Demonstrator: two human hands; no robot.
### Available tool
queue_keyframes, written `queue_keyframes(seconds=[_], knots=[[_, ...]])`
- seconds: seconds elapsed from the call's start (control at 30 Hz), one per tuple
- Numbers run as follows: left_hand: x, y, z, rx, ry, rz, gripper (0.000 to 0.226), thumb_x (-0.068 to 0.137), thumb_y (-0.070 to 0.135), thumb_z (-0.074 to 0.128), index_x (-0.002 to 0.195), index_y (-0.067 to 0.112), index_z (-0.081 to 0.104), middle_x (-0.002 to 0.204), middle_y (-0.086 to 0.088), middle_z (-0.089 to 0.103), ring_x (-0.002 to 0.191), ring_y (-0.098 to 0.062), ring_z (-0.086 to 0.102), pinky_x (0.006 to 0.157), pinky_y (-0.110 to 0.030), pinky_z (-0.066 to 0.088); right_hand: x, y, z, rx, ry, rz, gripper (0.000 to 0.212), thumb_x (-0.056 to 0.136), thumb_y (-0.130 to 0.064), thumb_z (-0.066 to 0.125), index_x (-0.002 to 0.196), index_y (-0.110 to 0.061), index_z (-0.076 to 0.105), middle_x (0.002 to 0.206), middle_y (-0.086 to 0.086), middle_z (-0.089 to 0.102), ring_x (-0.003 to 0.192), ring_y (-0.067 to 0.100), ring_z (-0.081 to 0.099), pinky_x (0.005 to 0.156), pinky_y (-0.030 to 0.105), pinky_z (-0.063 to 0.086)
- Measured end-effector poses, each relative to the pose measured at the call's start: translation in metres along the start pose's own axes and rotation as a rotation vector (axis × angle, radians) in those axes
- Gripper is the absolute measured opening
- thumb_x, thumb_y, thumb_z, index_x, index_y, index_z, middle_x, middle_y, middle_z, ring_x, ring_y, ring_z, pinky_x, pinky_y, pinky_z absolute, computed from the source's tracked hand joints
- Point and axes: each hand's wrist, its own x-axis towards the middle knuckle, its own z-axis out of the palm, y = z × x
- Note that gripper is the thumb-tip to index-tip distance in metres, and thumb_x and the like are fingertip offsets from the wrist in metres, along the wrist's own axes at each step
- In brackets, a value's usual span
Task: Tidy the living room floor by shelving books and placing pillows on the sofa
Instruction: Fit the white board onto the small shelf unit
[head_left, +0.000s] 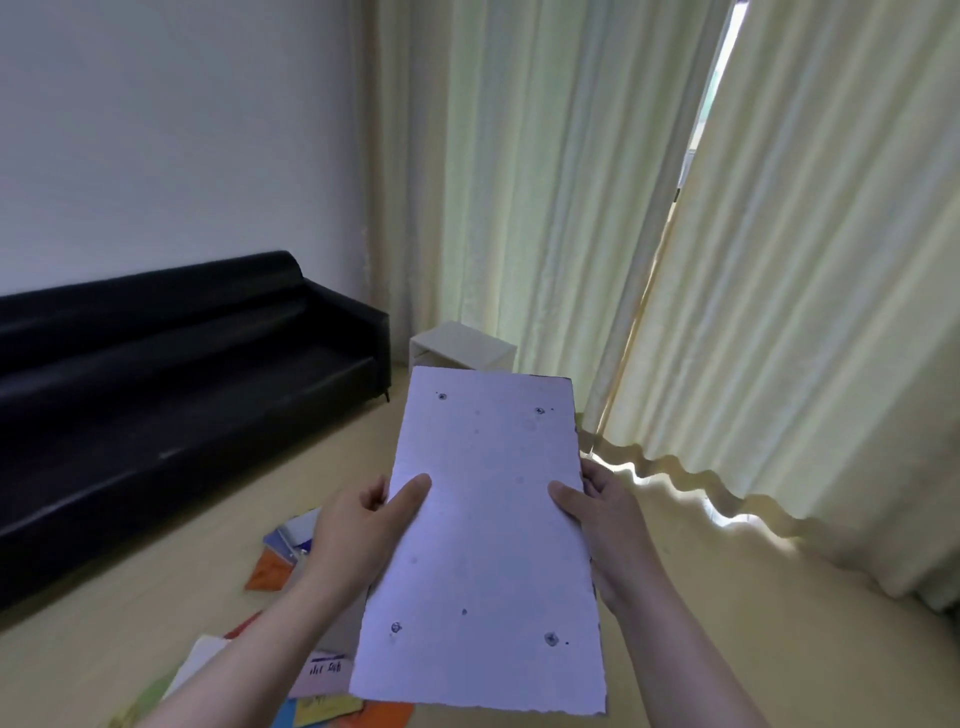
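Pale floor (675, 649) is spreading under everything. Above it, near the middle of the view, a white board (488, 530) is hanging flat in the air, its long side pointing away from the person. The left hand (363, 525) is gripping the board's left edge, thumb lying on top and fingers curling underneath. The right hand (602, 514) is gripping the right edge the same way. The board's face is showing a small dark mark near each corner and a few faint spots, and its right and near edges are looking ragged.

Books (283, 551) are lying scattered on the floor below the left forearm, showing orange, blue and yellow covers. A pale cover (327, 670) among them is carrying dark handwritten strokes, too blurred to read.

Further left, a black sofa (182, 374) is standing against a white wall (182, 130). A white cube (462, 345) is sitting beyond the board, just past the sofa's end. Cream curtains (779, 312) are hanging behind it, daylight showing through a narrow gap.
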Motion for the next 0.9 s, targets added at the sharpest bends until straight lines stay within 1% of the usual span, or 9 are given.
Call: queue_keyframes(seconds=[0.03, 0.1, 0.2, 0.3, 0.4, 0.47, 0.53, 0.77, 0.9], knots=[[0.009, 0.002, 0.013, 0.014, -0.009, 0.013, 0.077, 0.067, 0.071, 0.056, 0.087, -0.003, 0.06, 0.079, -0.019, 0.067, 0.069, -0.035, 0.065, 0.058, -0.031, 0.042, 0.008, -0.002, -0.011, 0.01, 0.014, 0.0, 0.03, 0.09, 0.0, 0.058, 0.118, -0.011, 0.06, 0.11, 0.005, 0.072, 0.094, 0.028, 0.071, 0.082, 0.044, 0.056], [0.031, 0.004, 0.042, 0.031, -0.034, 0.023, 0.08, 0.064, 0.073, 0.054, 0.09, -0.002, 0.062, 0.079, -0.018, 0.067, 0.076, -0.036, 0.065, 0.059, -0.032, 0.042, 0.029, -0.002, -0.033, 0.015, 0.068, 0.006, 0.027, 0.09, 0.0, 0.058, 0.114, -0.012, 0.061, 0.107, 0.004, 0.073, 0.092, 0.027, 0.071, 0.078, 0.042, 0.057], [0.062, 0.006, 0.076, 0.039, -0.061, 0.033, 0.076, 0.066, 0.071, 0.055, 0.086, -0.002, 0.061, 0.076, -0.016, 0.066, 0.064, -0.031, 0.062, 0.056, -0.031, 0.041, 0.06, -0.002, -0.054, -0.005, 0.113, 0.02, 0.024, 0.09, 0.0, 0.057, 0.112, -0.01, 0.062, 0.106, 0.006, 0.073, 0.092, 0.03, 0.071, 0.082, 0.045, 0.056], [0.104, 0.0, 0.108, 0.031, -0.093, 0.025, 0.071, 0.071, 0.068, 0.058, 0.075, -0.003, 0.053, 0.062, -0.015, 0.056, 0.054, -0.019, 0.048, 0.054, -0.03, 0.035, 0.102, 0.002, -0.069, -0.026, 0.16, 0.019, 0.023, 0.09, 0.001, 0.056, 0.109, -0.009, 0.062, 0.104, 0.005, 0.074, 0.091, 0.031, 0.071, 0.08, 0.044, 0.056], [0.136, -0.004, 0.132, 0.027, -0.097, 0.06, 0.055, 0.082, 0.052, 0.064, 0.062, 0.008, 0.037, 0.053, 0.0, 0.04, 0.05, -0.011, 0.036, 0.052, -0.027, 0.029, 0.136, 0.004, -0.077, -0.04, 0.185, 0.033, 0.023, 0.09, 0.002, 0.056, 0.11, -0.007, 0.061, 0.106, 0.008, 0.073, 0.092, 0.031, 0.071, 0.078, 0.042, 0.057], [0.172, -0.004, 0.152, 0.034, -0.109, 0.087, 0.051, 0.083, 0.047, 0.065, 0.061, 0.015, 0.032, 0.052, 0.004, 0.034, 0.048, -0.008, 0.03, 0.051, -0.028, 0.026, 0.171, 0.005, -0.084, -0.055, 0.212, 0.053, 0.025, 0.089, 0.003, 0.055, 0.111, -0.006, 0.062, 0.107, 0.009, 0.072, 0.094, 0.033, 0.07, 0.084, 0.047, 0.055], [0.208, -0.004, 0.173, 0.04, -0.147, 0.095, 0.052, 0.084, 0.047, 0.064, 0.062, 0.016, 0.028, 0.054, 0.005, 0.029, 0.048, -0.007, 0.027, 0.052, -0.028, 0.023, 0.208, 0.006, -0.091, -0.073, 0.238, 0.049, 0.026, 0.089, 0.004, 0.054, 0.111, -0.007, 0.063, 0.108, 0.011, 0.072, 0.095, 0.035, 0.069, 0.086, 0.05, 0.054], [0.27, -0.009, 0.228, 0.057, -0.246, 0.079, 0.052, 0.084, 0.052, 0.061, 0.064, 0.015, 0.03, 0.058, 0.002, 0.032, 0.054, -0.01, 0.031, 0.055, -0.028, 0.026, 0.276, 0.005, -0.121, -0.092, 0.3, 0.062, 0.027, 0.087, 0.007, 0.053, 0.107, -0.007, 0.063, 0.104, 0.012, 0.072, 0.094, 0.037, 0.069, 0.085, 0.055, 0.054], [0.304, -0.004, 0.278, 0.074, -0.258, 0.053, 0.053, 0.083, 0.052, 0.061, 0.063, 0.015, 0.03, 0.057, 0.003, 0.033, 0.052, -0.01, 0.033, 0.054, -0.028, 0.027, 0.323, 0.003, -0.159, -0.068, 0.316, 0.088, 0.026, 0.087, 0.009, 0.052, 0.107, -0.005, 0.063, 0.104, 0.014, 0.072, 0.092, 0.038, 0.069, 0.082, 0.053, 0.054]])
